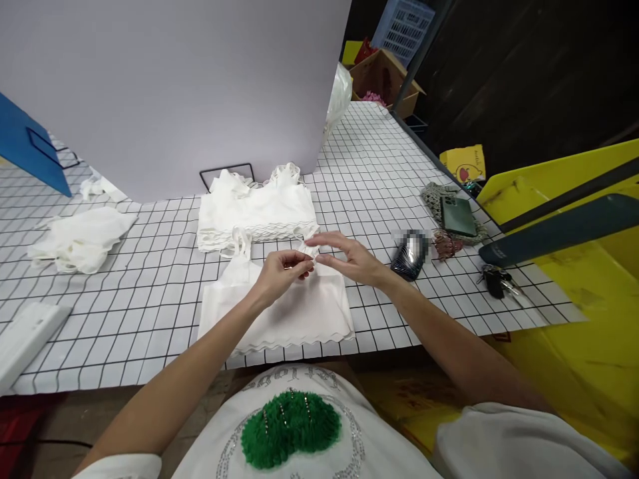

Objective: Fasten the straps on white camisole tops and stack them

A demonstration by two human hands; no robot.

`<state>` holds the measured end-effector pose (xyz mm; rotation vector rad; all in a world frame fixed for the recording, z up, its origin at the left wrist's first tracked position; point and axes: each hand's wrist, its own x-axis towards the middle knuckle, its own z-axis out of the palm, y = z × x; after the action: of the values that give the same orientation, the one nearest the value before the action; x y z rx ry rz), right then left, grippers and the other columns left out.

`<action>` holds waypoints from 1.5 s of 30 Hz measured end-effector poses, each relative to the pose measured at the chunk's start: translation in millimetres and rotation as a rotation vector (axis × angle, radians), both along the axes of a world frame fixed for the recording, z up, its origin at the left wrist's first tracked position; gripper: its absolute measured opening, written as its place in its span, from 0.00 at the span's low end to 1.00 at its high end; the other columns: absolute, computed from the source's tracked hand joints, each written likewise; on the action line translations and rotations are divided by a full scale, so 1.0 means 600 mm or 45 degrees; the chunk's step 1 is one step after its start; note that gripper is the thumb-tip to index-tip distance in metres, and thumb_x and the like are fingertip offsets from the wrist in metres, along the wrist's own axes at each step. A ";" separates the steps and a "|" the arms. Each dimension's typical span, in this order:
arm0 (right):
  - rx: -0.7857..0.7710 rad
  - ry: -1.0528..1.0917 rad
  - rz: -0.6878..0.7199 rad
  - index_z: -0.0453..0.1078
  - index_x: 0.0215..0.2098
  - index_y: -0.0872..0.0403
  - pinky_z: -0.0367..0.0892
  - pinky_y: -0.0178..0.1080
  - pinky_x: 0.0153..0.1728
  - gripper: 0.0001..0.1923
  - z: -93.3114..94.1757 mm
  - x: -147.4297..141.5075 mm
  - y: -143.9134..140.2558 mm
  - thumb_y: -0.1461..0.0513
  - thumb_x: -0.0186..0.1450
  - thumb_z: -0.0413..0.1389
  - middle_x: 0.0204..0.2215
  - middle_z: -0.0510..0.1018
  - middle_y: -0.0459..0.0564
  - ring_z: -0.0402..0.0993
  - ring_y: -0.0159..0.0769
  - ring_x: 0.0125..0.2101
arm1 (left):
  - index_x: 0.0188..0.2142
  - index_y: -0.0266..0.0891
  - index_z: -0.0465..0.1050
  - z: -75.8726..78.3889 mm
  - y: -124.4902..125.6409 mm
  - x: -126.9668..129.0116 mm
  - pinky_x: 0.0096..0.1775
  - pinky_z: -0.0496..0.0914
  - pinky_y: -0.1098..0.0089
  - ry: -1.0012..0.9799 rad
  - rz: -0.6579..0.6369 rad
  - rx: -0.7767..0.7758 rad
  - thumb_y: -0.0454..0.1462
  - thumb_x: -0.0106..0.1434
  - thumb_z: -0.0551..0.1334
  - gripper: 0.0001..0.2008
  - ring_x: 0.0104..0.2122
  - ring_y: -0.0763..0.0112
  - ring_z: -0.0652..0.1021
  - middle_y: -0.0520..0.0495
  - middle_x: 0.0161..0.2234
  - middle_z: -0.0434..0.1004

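Note:
A white camisole top (pixel 279 313) with thin straps and a wavy hem lies flat near the table's front edge. My left hand (pixel 284 271) is closed in a pinch at its right strap, above the neckline. My right hand (pixel 352 258) is on the other side of that strap, its fingers stretched out and apart from the thumb. Its fingertips touch or almost touch the strap (pixel 310 249). The left strap (pixel 241 245) stands up loosely. Just behind, a stack of similar white tops (pixel 259 209) lies with wavy hems toward me.
A large pale panel (pixel 190 86) rises behind the stack. Crumpled white garments (pixel 82 238) and a white box (pixel 32 332) lie left on the checked tablecloth (pixel 154 293). To the right are a dark shiny object (pixel 410 256), a green phone (pixel 458 216) and keys (pixel 499 283).

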<state>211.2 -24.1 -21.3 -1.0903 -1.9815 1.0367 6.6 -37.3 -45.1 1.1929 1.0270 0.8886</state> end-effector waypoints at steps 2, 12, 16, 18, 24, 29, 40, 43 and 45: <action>-0.083 -0.020 0.120 0.78 0.45 0.48 0.65 0.50 0.55 0.14 -0.003 -0.008 -0.003 0.52 0.67 0.58 0.45 0.80 0.51 0.71 0.42 0.52 | 0.30 0.36 0.80 -0.001 -0.005 -0.001 0.31 0.72 0.69 0.006 0.013 0.009 0.45 0.52 0.74 0.14 0.27 0.72 0.76 0.47 0.27 0.79; -0.154 0.012 0.041 0.77 0.33 0.53 0.65 0.43 0.42 0.10 -0.026 -0.015 0.008 0.55 0.64 0.60 0.32 0.78 0.49 0.71 0.37 0.36 | 0.35 0.40 0.76 -0.026 -0.021 -0.027 0.38 0.70 0.63 0.440 0.027 0.378 0.40 0.61 0.67 0.06 0.34 0.66 0.76 0.47 0.34 0.79; -0.037 -0.222 0.149 0.73 0.31 0.53 0.61 0.46 0.44 0.08 -0.041 -0.008 0.016 0.59 0.66 0.56 0.31 0.77 0.49 0.67 0.39 0.38 | 0.36 0.40 0.74 -0.058 -0.029 -0.040 0.42 0.66 0.59 0.956 -0.057 0.592 0.36 0.56 0.71 0.09 0.37 0.61 0.73 0.48 0.34 0.76; 0.038 -0.394 0.217 0.72 0.32 0.53 0.58 0.49 0.46 0.08 -0.049 -0.008 0.023 0.61 0.68 0.53 0.31 0.77 0.49 0.65 0.41 0.39 | 0.36 0.41 0.73 -0.068 -0.031 -0.041 0.43 0.64 0.59 1.047 -0.086 0.628 0.36 0.57 0.71 0.09 0.39 0.60 0.73 0.49 0.35 0.76; 0.156 -0.704 0.490 0.70 0.31 0.54 0.51 0.53 0.48 0.10 -0.049 -0.024 0.041 0.65 0.69 0.49 0.32 0.74 0.50 0.60 0.41 0.40 | 0.34 0.42 0.77 -0.071 -0.030 -0.036 0.43 0.61 0.60 0.983 -0.128 0.591 0.36 0.60 0.69 0.03 0.39 0.62 0.73 0.51 0.33 0.79; 0.130 -0.691 0.710 0.70 0.30 0.55 0.52 0.51 0.46 0.12 -0.033 -0.033 0.051 0.65 0.69 0.49 0.30 0.72 0.50 0.58 0.41 0.40 | 0.33 0.45 0.81 -0.071 -0.030 -0.037 0.44 0.59 0.59 0.911 -0.099 0.537 0.39 0.62 0.67 0.03 0.37 0.63 0.72 0.51 0.30 0.78; 0.113 -0.613 0.830 0.70 0.29 0.54 0.54 0.53 0.48 0.13 -0.026 -0.034 0.063 0.66 0.68 0.48 0.30 0.73 0.50 0.59 0.41 0.40 | 0.30 0.46 0.81 -0.069 -0.030 -0.039 0.45 0.58 0.59 0.833 -0.134 0.518 0.38 0.62 0.65 0.05 0.36 0.63 0.72 0.51 0.29 0.77; 0.070 -0.652 0.851 0.70 0.28 0.54 0.54 0.55 0.50 0.12 -0.021 -0.035 0.065 0.66 0.67 0.48 0.30 0.72 0.50 0.59 0.41 0.40 | 0.30 0.45 0.81 -0.069 -0.031 -0.039 0.44 0.57 0.59 0.821 -0.128 0.519 0.38 0.62 0.65 0.06 0.35 0.63 0.72 0.51 0.29 0.77; 0.064 -0.679 0.868 0.70 0.28 0.54 0.53 0.57 0.50 0.12 -0.019 -0.037 0.065 0.67 0.67 0.49 0.29 0.72 0.49 0.59 0.41 0.40 | 0.30 0.45 0.81 -0.069 -0.031 -0.039 0.44 0.57 0.59 0.820 -0.128 0.519 0.38 0.62 0.65 0.06 0.35 0.64 0.71 0.51 0.29 0.76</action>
<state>188.9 15.1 -32.9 -0.7063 -2.9161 1.0798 -17.0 -55.7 -86.7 1.9359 1.3106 0.6571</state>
